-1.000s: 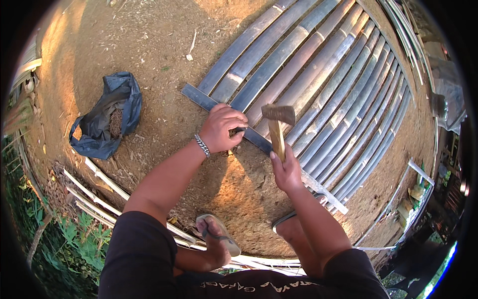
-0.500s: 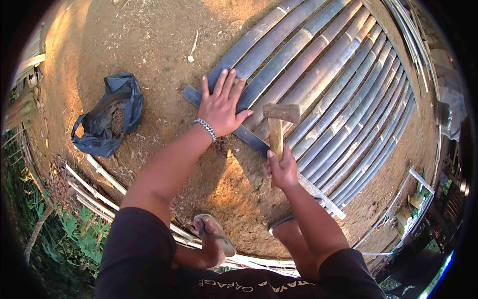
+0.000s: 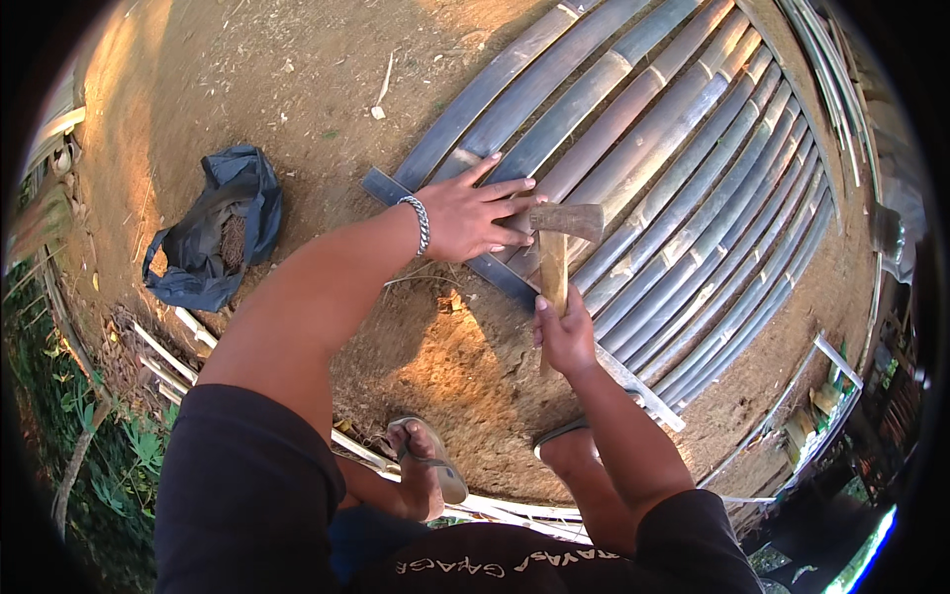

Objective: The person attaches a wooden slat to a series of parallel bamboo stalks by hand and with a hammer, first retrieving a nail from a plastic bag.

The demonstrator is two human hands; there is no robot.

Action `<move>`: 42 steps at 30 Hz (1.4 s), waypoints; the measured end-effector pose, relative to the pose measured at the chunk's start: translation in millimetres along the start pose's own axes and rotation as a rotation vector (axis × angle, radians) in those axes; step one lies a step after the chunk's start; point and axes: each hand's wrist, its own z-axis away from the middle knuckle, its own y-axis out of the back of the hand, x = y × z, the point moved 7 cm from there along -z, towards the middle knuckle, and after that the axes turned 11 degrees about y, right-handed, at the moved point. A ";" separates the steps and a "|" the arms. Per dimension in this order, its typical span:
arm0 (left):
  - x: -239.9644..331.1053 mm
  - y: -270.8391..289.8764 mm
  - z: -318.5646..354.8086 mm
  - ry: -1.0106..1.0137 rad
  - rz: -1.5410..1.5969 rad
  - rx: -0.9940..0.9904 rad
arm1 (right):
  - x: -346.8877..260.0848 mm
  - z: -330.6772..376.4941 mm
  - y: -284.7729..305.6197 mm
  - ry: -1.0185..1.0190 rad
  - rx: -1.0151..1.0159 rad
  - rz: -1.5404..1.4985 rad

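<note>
Left hand: fingers spread, no grip visible, over near ends of long grey-brown split-bamboo slats running away up-right. Right hand, closed round pale wooden-handled, brown-headed axe-like tool, sits farther back.

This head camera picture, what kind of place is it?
Probably an outdoor yard: there's brown dirt ground, green leafy plants at the lower left, and long bamboo strips laid side by side.
</note>
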 end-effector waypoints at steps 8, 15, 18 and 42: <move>2.1 6.1 -4.2 -0.008 0.025 -0.079 | -0.5 0.2 1.8 0.007 -0.006 0.036; 0.9 4.8 -4.2 0.041 -0.109 -0.099 | 0.9 2.9 2.8 0.039 -0.010 0.098; -0.5 2.4 -5.1 0.051 -0.101 -0.103 | -2.0 12.1 7.7 0.161 -0.032 0.426; -3.1 -1.3 -0.5 0.078 -0.023 0.005 | -34.8 71.0 -1.7 0.480 -0.137 0.796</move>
